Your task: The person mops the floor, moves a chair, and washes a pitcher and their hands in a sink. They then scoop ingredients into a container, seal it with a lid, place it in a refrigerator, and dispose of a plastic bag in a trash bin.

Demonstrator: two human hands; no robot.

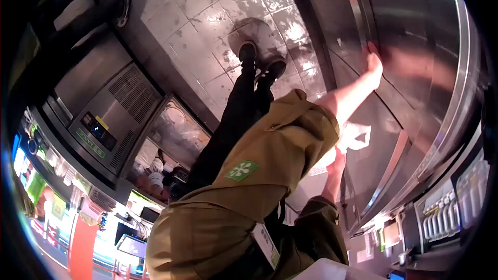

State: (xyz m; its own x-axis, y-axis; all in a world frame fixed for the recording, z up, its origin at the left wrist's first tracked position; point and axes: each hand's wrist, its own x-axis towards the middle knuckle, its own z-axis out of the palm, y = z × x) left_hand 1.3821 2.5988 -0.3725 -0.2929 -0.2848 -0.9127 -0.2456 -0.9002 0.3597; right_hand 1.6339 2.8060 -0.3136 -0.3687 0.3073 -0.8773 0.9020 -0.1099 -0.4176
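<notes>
My left hand [373, 68] reaches to the right from a brown sleeve with a green patch. Its fingers are curled at the edge of a brushed steel cabinet door [342, 13], and the steel beside them reflects the hand. Lower down, my right hand [337, 163] is partly hidden behind the left forearm and sleeve. It is closed on a white, crumpled piece [356, 137] that looks like a cloth or paper, close to the steel front.
A wet tiled floor [218, 18] lies around my shoes [248, 52]. On the left stands a steel under-counter unit [124, 96] with a vent and display, beside an open compartment holding plastic-wrapped items [179, 129]. Another person's legs [104, 13] are at upper left. Bottles [441, 223] line the lower right.
</notes>
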